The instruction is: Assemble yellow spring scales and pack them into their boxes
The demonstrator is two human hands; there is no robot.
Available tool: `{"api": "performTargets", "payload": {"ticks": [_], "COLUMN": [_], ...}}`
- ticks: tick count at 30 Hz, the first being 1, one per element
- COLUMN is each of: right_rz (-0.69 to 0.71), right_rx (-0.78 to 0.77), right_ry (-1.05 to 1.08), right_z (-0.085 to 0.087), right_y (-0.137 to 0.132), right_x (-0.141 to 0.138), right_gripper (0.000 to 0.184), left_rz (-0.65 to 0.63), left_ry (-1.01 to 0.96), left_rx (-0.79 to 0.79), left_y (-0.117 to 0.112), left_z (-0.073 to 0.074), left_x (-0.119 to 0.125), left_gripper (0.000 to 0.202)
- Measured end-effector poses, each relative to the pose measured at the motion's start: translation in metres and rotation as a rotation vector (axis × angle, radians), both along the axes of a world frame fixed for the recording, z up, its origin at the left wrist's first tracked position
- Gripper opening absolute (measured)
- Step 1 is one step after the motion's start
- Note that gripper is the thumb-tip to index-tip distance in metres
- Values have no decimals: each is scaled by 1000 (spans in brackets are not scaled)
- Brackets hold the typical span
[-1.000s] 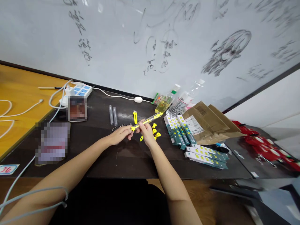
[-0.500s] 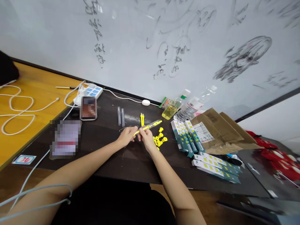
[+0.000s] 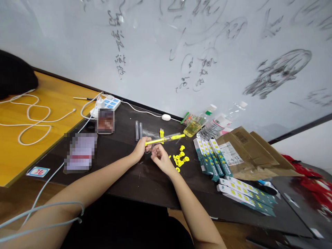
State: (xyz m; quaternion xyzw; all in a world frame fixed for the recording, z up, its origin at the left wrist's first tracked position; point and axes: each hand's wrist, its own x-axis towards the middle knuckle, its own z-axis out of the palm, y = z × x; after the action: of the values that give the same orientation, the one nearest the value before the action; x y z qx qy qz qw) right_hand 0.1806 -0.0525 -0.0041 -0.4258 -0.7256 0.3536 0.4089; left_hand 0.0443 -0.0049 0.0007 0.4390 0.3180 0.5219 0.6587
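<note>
My left hand [image 3: 139, 151] is closed round the yellow end of a spring scale [image 3: 166, 138] with a clear tube. The scale points right and slightly up, above the dark table. Just to the right, my right hand [image 3: 161, 157] is off the scale, its fingers loosely curled and apart from the thumb. Thin metal wire pieces [image 3: 148, 151] show between the hands; their exact shape is too small to tell. Small yellow caps [image 3: 181, 162] lie scattered right of my right hand. Behind the scale are yellow rods [image 3: 161, 132], and two clear tubes [image 3: 138, 130] lie behind my left hand.
Green-and-white boxes [image 3: 213, 157] lie on the right, beside an open cardboard box [image 3: 242, 148]. Two bottles [image 3: 196, 126] lean by the whiteboard [image 3: 155, 62]. Left are two phones [image 3: 81, 152], a power strip [image 3: 110, 103] and white cables [image 3: 49, 119].
My right hand has let go of the spring scale and moved down toward the wire pieces. My left hand still holds the scale, now turned nearer level. The camera view has shifted slightly.
</note>
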Motion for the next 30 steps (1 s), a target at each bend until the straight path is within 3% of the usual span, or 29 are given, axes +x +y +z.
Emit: {"api": "performTargets", "payload": {"ticks": [5,9,13,17,20,24,27,30], "right_rz": [178,219,215,99,-114,-328,-345,-319], "right_rx": [201,242,254,171,72,83,67,40], "right_ry": [-424,-523,-517,-291,60,538,704,724], "right_z": [1,-5,-10,-8,0,20,33,37], "right_y": [-6,-6,-4,3,14,27,29,27], "right_x": [-5,-13,-17,-5,18,53,66,66], "right_gripper": [29,20,10,9,13,22,21,22], "left_rz": [94,131,113,113,91,62,50,48], "left_ry": [-78,-141,-114,-51,-11,43,86,124], "left_rx": [-62,-112,-92,-48,-34,-10,20,63], "left_y": [8,7,6,10,13,16,17,18], "left_z": [15,23,22,17,13,8,4,1], "left_x": [-12,-17,-17,-16,-16,-15,-16,-17], "left_gripper": [33,33,32,33,35,35,36,36]}}
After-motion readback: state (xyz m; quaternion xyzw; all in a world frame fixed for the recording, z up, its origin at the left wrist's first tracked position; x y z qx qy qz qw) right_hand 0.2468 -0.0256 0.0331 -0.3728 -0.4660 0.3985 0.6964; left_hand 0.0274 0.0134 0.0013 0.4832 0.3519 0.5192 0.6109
